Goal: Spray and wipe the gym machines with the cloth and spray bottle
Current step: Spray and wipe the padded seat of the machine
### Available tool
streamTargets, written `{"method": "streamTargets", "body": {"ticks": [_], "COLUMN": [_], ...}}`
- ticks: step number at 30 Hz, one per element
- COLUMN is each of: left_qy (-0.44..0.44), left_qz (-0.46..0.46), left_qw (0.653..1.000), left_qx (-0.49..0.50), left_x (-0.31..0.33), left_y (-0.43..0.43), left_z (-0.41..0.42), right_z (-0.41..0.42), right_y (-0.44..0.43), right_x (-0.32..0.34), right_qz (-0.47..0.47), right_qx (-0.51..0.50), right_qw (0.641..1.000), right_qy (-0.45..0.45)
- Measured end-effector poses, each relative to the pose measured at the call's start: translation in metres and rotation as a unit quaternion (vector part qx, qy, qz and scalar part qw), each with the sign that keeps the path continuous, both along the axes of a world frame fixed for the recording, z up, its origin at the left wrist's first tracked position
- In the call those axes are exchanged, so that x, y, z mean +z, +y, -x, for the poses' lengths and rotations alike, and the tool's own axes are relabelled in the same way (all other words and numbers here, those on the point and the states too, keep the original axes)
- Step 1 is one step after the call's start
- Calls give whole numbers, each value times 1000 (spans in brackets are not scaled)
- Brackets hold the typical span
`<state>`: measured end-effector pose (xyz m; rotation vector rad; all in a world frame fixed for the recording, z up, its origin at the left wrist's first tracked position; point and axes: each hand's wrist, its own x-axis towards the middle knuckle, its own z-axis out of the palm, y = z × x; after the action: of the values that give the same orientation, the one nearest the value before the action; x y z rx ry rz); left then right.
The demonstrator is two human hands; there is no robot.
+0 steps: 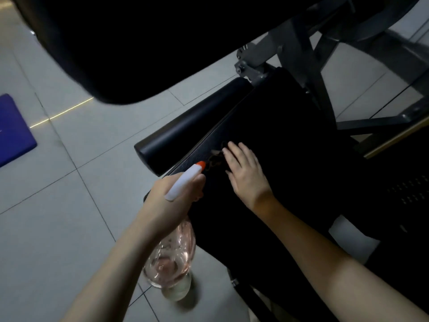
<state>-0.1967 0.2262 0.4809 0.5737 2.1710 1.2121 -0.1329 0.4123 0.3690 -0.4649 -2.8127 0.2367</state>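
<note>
Spray bottle [173, 252] gripped by left hand [170, 201], nozzle [201, 164] beside right fingers [232, 156].

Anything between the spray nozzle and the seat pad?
Nothing visible. The left hand holds the spray bottle with its orange nozzle just off the black pad, open gap between. The right hand lies flat on the pad right beside that line; its fingertips could catch spray.
</note>
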Motion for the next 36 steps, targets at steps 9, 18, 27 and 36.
{"method": "streamTargets", "body": {"ticks": [9, 18, 27, 36], "left_qy": [15, -4, -20, -50], "left_qz": [0, 5, 20, -36], "left_qw": [1000, 1000, 998, 997], "left_qx": [-7, -26, -50, -45], "left_x": [-6, -2, 4, 8], "left_y": [40, 61, 65, 99], "left_z": [15, 28, 53, 54], "right_z": [2, -1, -2, -2], "right_y": [18, 22, 20, 18], "right_x": [0, -6, -3, -1], "right_qz": [22, -6, 11, 9], "right_qx": [-65, -45, -52, -62], "right_qw": [997, 998, 997, 997], "right_qy": [44, 48, 47, 43]}}
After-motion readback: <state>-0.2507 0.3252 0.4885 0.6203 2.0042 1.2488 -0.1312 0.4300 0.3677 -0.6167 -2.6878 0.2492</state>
